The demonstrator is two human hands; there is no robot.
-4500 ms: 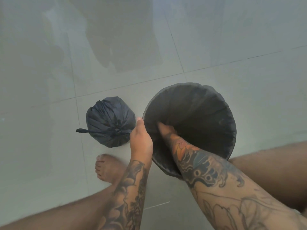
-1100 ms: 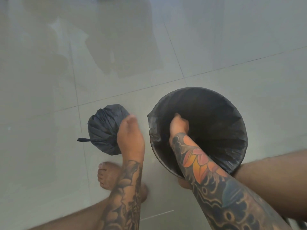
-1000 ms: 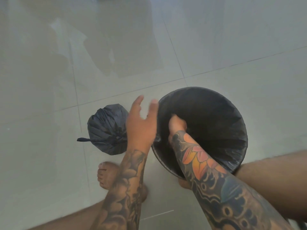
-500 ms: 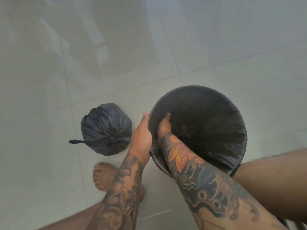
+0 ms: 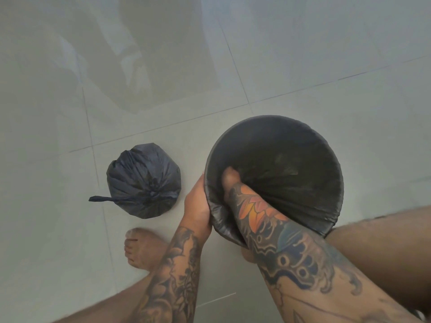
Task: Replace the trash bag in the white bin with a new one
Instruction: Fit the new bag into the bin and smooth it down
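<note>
The bin (image 5: 303, 145), lined with a black trash bag (image 5: 291, 194), stands on the tiled floor (image 5: 326, 66) at about 3 o'clock from frame centre. The left hand (image 5: 198, 206) is at the bin's 9 o'clock side, outside the wall, curled around the bag's overhanging edge at the rim. The right hand (image 5: 231, 180) reaches inside the bin at the same side, pressing against the liner; its fingers are largely hidden, so their spread cannot be told. A tied full bag (image 5: 144, 180) sits on the floor at the bin's 9 o'clock, apart from it. A bare foot (image 5: 142, 248) rests at 6 o'clock of that bag.
</note>
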